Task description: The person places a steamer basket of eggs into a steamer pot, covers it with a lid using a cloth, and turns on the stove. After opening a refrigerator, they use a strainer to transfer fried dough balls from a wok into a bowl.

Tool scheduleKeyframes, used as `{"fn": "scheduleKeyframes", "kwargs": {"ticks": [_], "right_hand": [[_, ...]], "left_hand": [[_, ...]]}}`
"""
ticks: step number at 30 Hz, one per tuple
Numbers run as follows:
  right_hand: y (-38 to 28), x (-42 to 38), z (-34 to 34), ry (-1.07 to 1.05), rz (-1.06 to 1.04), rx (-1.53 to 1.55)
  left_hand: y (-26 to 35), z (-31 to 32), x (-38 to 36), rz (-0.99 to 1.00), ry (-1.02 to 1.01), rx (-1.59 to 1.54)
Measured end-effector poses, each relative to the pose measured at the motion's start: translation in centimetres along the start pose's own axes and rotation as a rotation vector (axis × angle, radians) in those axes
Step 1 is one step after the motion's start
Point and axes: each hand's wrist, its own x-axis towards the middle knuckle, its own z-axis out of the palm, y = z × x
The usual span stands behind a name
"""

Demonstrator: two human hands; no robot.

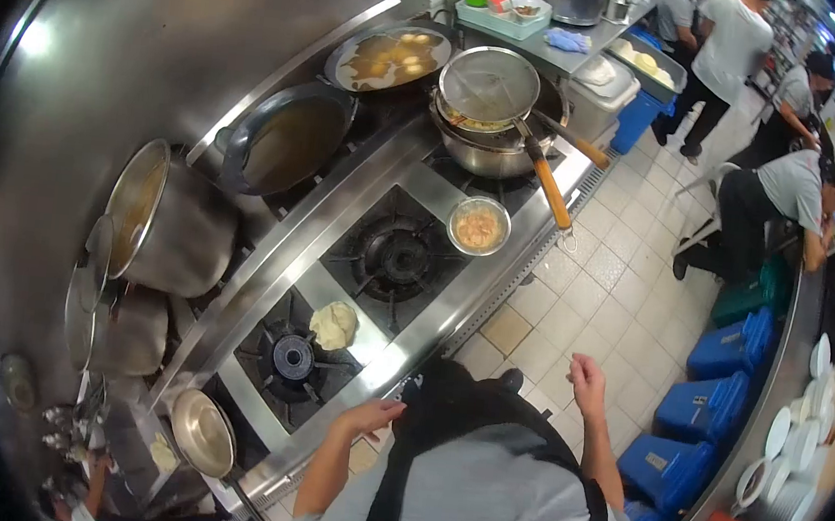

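My left hand is at the front edge of the stove, empty, fingers loosely stretched out toward my apron. Over the tiled floor to the right, my right hand hangs in the air with its fingers curled in and nothing showing in them. Closest to my left hand on the stove are a black burner and a pale lump of dough or cloth. Farther along, a metal bowl of pinkish food rests beside another burner.
A strainer lies over a steel pot, its wooden handle jutting past the stove edge. Woks, a tall pot and a pan line the stove. Blue bins stand right. Several people are farther off.
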Motion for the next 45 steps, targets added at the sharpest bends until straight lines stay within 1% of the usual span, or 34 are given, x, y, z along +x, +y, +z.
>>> {"fn": "scheduleKeyframes", "kwargs": {"ticks": [1, 3, 5, 8, 10, 14, 16, 17, 18, 19, 20, 23, 24, 26, 27, 29, 31, 33, 37, 40, 45], "right_hand": [[-1.3, 1.9, -0.1, -0.009, -0.037, 0.015], [-4.0, 5.2, -0.2, -0.012, 0.013, 0.068], [-6.5, 8.1, 0.0, -0.017, 0.052, 0.172], [-9.4, 11.3, 1.8, -0.049, 0.103, 0.374], [-10.8, 13.1, 3.2, -0.099, 0.111, 0.449], [-13.7, 16.6, 5.2, -0.075, 0.152, 0.518], [-15.4, 18.4, 5.7, -0.085, 0.143, 0.481], [-16.2, 19.1, 6.0, -0.09, 0.141, 0.467], [-16.3, 20.3, 5.8, -0.092, 0.163, 0.441], [-16.6, 21.3, 6.1, -0.101, 0.188, 0.416], [-18.2, 21.7, 7.0, -0.046, 0.204, 0.407], [-19.3, 23.5, 8.0, -0.107, 0.242, 0.473], [-19.5, 24.2, 8.7, -0.16, 0.279, 0.483], [-19.6, 24.9, 9.0, -0.223, 0.353, 0.504], [-20.5, 24.8, 9.3, -0.297, 0.354, 0.456], [-22.4, 25.0, 9.9, -0.391, 0.353, 0.37], [-23.4, 25.5, 10.5, -0.403, 0.401, 0.379], [-23.0, 26.7, 10.5, -0.456, 0.404, 0.401], [-23.2, 27.7, 11.7, -0.544, 0.448, 0.444], [-22.8, 28.2, 12.3, -0.633, 0.501, 0.541], [-24.2, 30.4, 12.3, -0.688, 0.552, 0.526]], "left_hand": [[-2.1, 1.3, 1.0, -0.068, 0.009, -0.134], [-6.0, 3.8, 2.8, -0.131, 0.022, -0.273], [-9.2, 6.0, 4.0, -0.165, 0.004, -0.335], [-11.0, 7.4, 5.2, -0.19, -0.066, -0.366], [-10.9, 7.2, 6.8, -0.185, -0.122, -0.364], [-9.8, 4.4, 12.3, -0.17, -0.199, -0.342], [-10.1, 3.1, 16.1, -0.205, -0.227, -0.364], [-10.4, 2.9, 18.7, -0.271, -0.257, -0.425], [-10.2, 2.7, 19.5, -0.253, -0.253, -0.405], [-9.9, 2.1, 20.0, -0.238, -0.245, -0.391], [-9.5, 1.5, 20.2, -0.223, -0.235, -0.378], [-6.9, 1.2, 17.9, -0.245, -0.218, -0.475], [-8.2, 2.1, 19.3, -0.25, -0.28, -0.487], [-9.1, 3.5, 19.8, -0.284, -0.308, -0.556], [-9.2, 4.2, 20.1, -0.3, -0.336, -0.565], [-9.4, 5.3, 20.8, -0.286, -0.311, -0.603], [-10.9, 7.3, 21.1, -0.254, -0.29, -0.621], [-11.2, 7.7, 21.1, -0.2, -0.251, -0.622], [-11.6, 7.2, 21.0, -0.091, -0.153, -0.611], [-11.7, 6.3, 21.0, -0.035, -0.098, -0.578], [-10.0, 5.4, 21.1, 0.006, -0.01, -0.539]]}}
